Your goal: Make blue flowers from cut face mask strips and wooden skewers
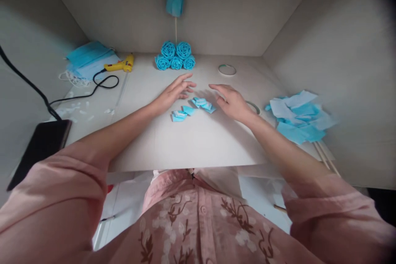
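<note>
My left hand point(175, 93) hovers over the middle of the white table with fingers apart and nothing in them. Opposite it, my right hand point(230, 100) is also open, its fingers pointing inward. Below and between the hands lie small folded blue-and-white pieces of mask fabric point(202, 104), close to my right fingertips. A second little group of blue pieces point(179, 115) rests nearer the table's front edge. Behind my hands, several rolled blue roses point(176, 57) are stacked, and a blue flower on a thin stick point(175, 4) rises above them.
Blue face masks point(89, 57) and a yellow glue gun point(122, 64) with a black cord sit at the back left. A phone point(40, 148) lies front left. Tape rings point(227, 70), a pile of cut blue fabric point(298, 115) and wooden sticks point(324, 156) are on the right.
</note>
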### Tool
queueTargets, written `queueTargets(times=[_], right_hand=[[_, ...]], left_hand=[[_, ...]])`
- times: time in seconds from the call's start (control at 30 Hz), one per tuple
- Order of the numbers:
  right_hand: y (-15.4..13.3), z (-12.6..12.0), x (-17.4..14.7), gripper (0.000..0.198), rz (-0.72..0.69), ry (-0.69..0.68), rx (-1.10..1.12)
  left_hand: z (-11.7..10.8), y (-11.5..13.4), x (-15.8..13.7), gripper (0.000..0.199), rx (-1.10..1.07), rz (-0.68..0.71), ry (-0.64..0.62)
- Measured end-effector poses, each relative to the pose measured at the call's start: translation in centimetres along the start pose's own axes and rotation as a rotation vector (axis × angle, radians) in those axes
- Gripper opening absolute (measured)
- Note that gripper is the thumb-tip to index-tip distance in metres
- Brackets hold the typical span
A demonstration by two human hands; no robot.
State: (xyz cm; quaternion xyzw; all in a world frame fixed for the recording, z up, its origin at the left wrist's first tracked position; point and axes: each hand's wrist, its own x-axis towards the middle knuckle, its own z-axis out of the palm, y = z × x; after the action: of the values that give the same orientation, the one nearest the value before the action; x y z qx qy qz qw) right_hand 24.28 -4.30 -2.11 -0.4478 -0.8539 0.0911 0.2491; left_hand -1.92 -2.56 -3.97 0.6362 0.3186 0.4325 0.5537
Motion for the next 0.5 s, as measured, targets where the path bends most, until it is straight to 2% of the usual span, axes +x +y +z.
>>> queueTargets(times=[0.1, 0.23, 0.37, 0.5], right_hand=[[-2.5, 0.7, 0.6, 0.037, -0.115, 0.014, 0.012], [-5.3, 1.9, 1.1, 0.023, -0.257, -0.076, 0.005], [-7.3, 3.3, 1.5, 0.022, -0.346, -0.131, -0.108], [-8.0, 4.4, 1.6, 0.020, -0.392, -0.133, -0.170]], left_hand=[[-0.8, -0.1, 0.7, 0.056, 0.002, 0.018, 0.169], [-1.5, -1.1, 0.3, 0.047, -0.015, 0.019, 0.302], [-1.3, -1.5, -0.5, 0.044, 0.015, 0.041, 0.313], [-0.9, -1.3, -0.7, 0.045, 0.086, 0.082, 0.305]])
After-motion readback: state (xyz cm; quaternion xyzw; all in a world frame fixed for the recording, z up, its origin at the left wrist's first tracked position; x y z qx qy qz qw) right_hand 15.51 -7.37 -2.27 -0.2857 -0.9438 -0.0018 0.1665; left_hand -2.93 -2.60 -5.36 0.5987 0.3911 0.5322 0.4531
